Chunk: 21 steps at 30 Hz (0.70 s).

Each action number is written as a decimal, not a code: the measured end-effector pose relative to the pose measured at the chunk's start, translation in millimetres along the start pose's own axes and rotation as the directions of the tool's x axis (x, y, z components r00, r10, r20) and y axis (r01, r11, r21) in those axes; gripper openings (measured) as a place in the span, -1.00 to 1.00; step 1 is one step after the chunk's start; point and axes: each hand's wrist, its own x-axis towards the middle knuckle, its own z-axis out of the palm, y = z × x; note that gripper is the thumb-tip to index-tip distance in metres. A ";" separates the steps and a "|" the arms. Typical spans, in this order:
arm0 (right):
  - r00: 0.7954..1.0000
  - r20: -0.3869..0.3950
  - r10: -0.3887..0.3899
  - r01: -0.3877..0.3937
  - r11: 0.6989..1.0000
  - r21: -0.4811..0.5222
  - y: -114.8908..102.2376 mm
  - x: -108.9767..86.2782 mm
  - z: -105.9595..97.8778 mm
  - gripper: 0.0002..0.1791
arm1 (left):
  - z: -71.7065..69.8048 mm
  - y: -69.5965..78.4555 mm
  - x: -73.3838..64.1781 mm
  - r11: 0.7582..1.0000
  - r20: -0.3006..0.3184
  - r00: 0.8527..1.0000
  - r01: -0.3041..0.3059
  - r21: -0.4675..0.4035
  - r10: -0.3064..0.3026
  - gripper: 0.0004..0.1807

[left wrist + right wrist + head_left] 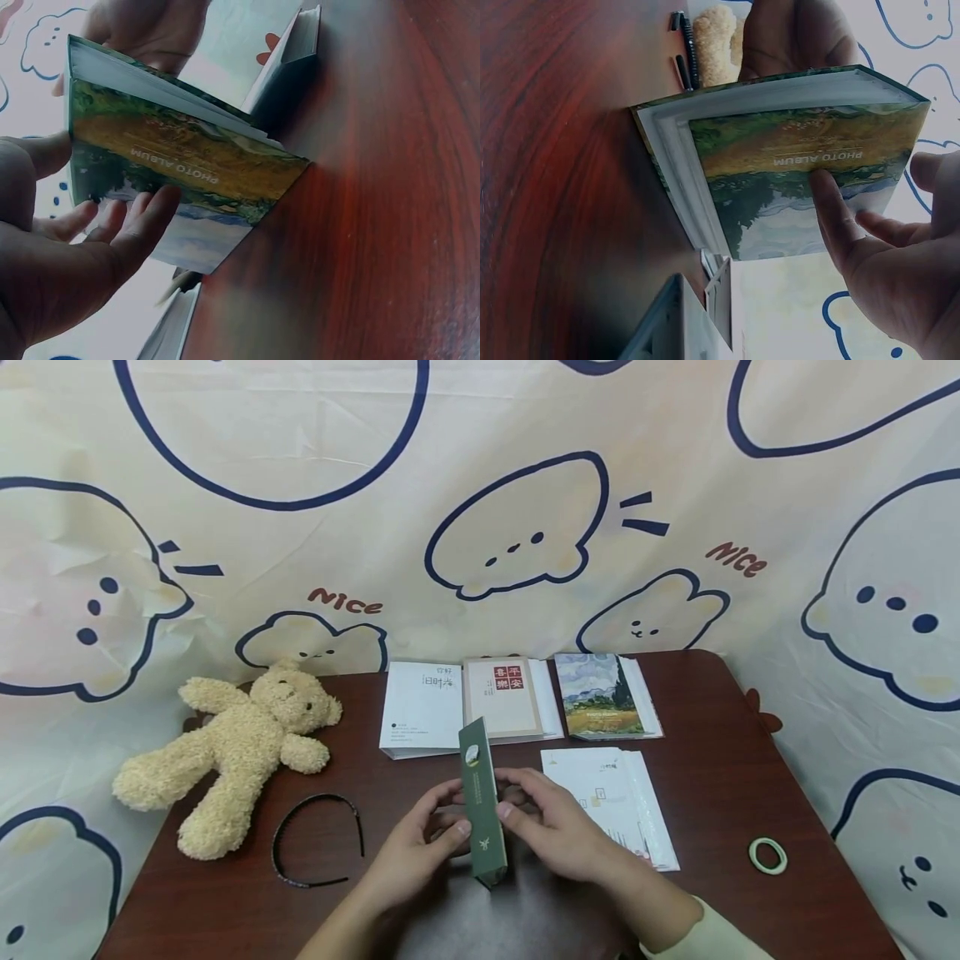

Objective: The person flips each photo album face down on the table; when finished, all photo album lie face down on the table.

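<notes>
A photo album (483,814) with a green spine stands upright on the table between my two hands, its spine turned towards me. Its covers (187,161) carry a painted landscape, and white pages show between them. My left hand (420,839) holds one side, thumb by the spine and fingers against the cover. From the other side my right hand (558,827) grips it, with its thumb near the spine edge and its fingertips (821,180) on the painted cover. In the head view the album hides part of the fingers.
Behind lie a white album (423,710), a beige album (502,702) and a landscape-covered album (597,697). Another white album (592,793) lies right of my hands. A teddy bear (247,747) and black headband (277,843) are left; a tape roll (752,857) is far right.
</notes>
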 end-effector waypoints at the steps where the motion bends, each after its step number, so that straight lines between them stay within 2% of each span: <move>1: 1.000 -0.002 0.001 -0.001 1.000 0.005 -0.3 -0.3 -1.1 -0.47 | 1.4 -0.5 1.0 1.000 0.001 1.000 -0.003 -0.003 0.003 -0.35; 9: 0.999 -0.036 0.035 -0.035 0.999 0.007 -2.1 -5.2 -10.5 -0.42 | 10.5 -5.5 7.6 1.000 0.011 1.000 0.005 0.020 -0.005 -0.34; 18: 0.998 -0.045 0.037 -0.033 0.996 0.082 0.1 -11.5 -23.1 -0.36 | 18.7 -11.3 12.0 0.990 0.013 1.000 -0.020 0.142 0.018 -0.26; 21: 0.998 -0.053 0.039 -0.036 0.998 0.054 1.8 -14.6 -27.0 -0.36 | 20.2 -12.2 12.9 0.985 0.019 1.000 -0.016 0.170 0.013 -0.24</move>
